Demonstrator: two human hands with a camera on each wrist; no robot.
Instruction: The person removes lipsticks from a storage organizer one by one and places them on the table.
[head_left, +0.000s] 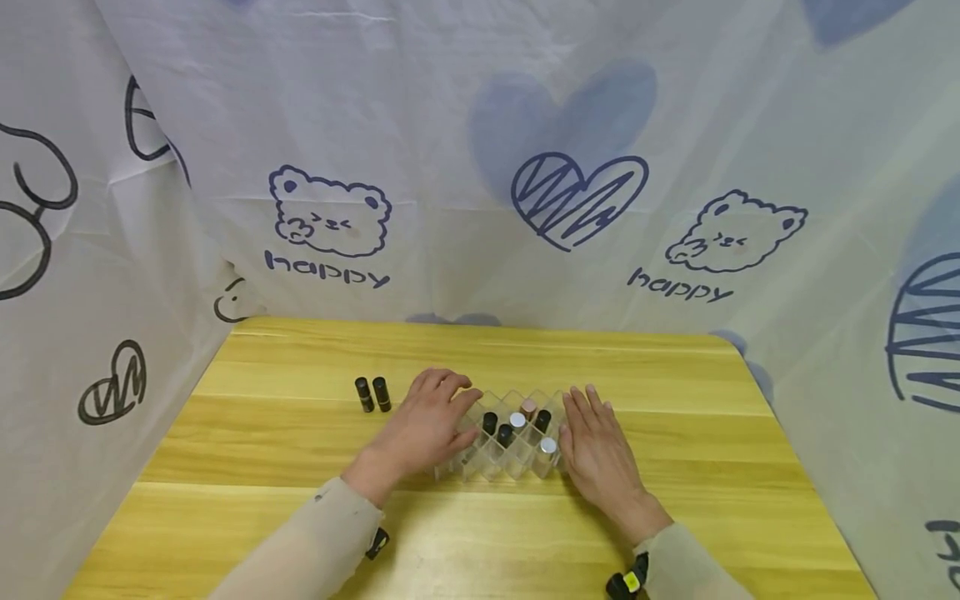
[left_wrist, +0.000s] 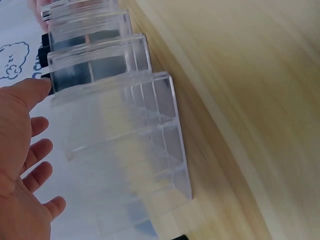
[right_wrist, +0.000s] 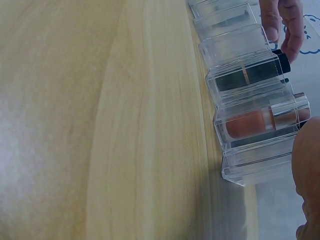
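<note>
Head: cloth backs wooden table; left hand and right hand show relaxed grip.

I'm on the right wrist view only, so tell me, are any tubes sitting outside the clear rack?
Observer: Yes, two black tubes are on the table, left of the left hand.
Operator: Which cap colours show from above?
Observer: Three black caps, two silver caps and one pinkish cap show in the clear rack.
Operator: How does the right hand lie?
Observer: Outstretched, alongside the rack's right end.
</note>
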